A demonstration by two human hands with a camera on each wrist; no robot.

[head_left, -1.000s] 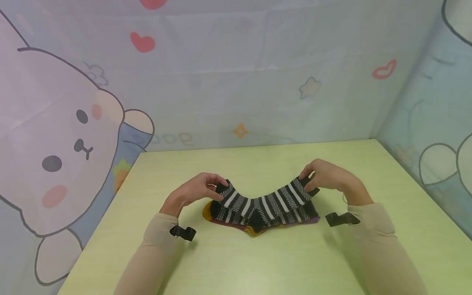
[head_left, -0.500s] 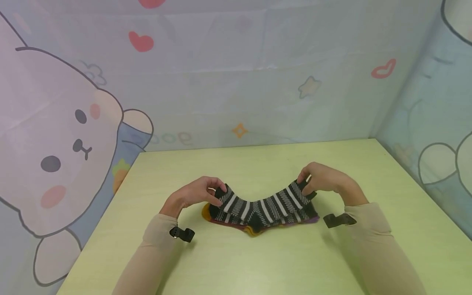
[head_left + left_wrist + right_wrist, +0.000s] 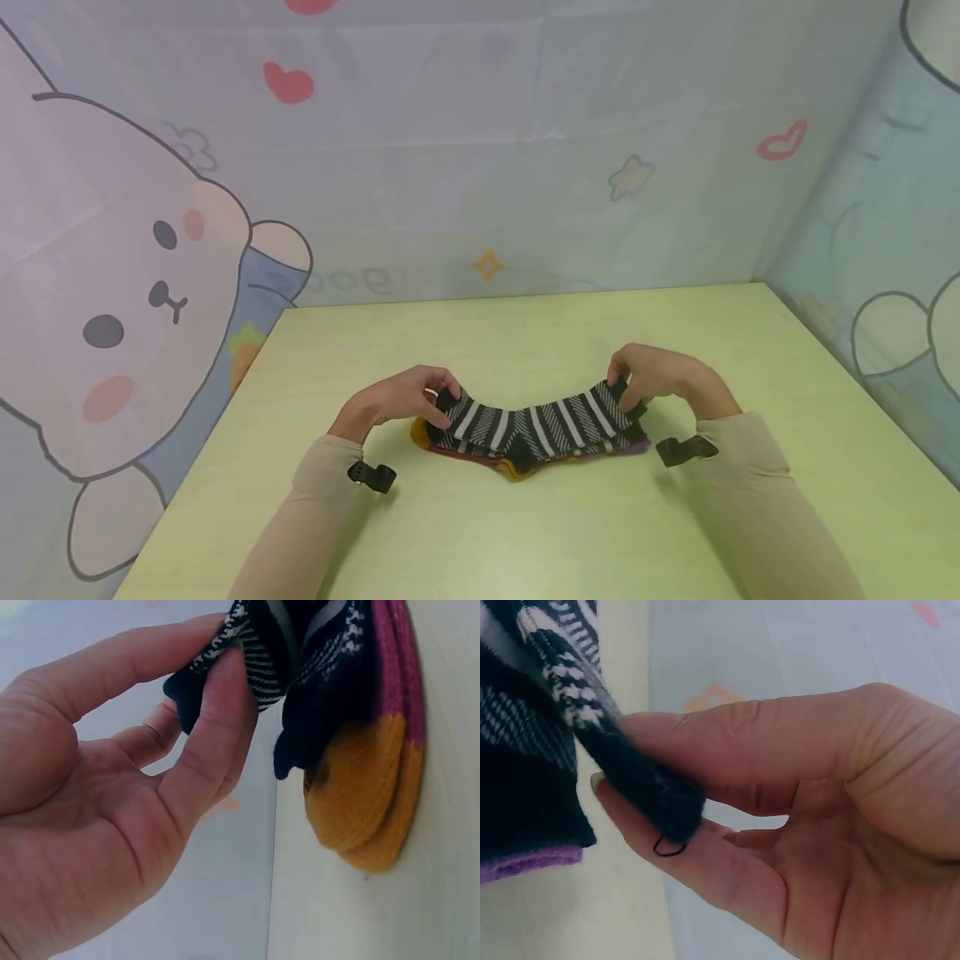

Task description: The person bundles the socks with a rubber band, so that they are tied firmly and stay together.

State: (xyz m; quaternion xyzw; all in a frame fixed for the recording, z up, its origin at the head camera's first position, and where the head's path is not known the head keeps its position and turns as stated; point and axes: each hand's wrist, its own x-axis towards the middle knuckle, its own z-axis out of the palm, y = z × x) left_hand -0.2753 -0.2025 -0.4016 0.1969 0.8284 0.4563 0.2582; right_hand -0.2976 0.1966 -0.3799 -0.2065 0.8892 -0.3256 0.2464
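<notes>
1. My left hand (image 3: 400,396) pinches one end of the top striped sock (image 3: 557,427).
2. My right hand (image 3: 660,372) pinches its other end.
3. Both ends are up above another striped sock (image 3: 326,705).
4. Under that, yellow-toed socks (image 3: 352,796) lie on the table (image 3: 525,542).

I see the person's left forearm (image 3: 303,517) and right forearm (image 3: 780,517) slanting forward and inward, left wrist (image 3: 351,419) and right wrist (image 3: 712,396) bent toward each other. The left hand (image 3: 405,396) pinches between thumb (image 3: 431,413) and fingers (image 3: 442,377); the right hand (image 3: 656,372), well apart and facing it, pinches likewise.
</notes>
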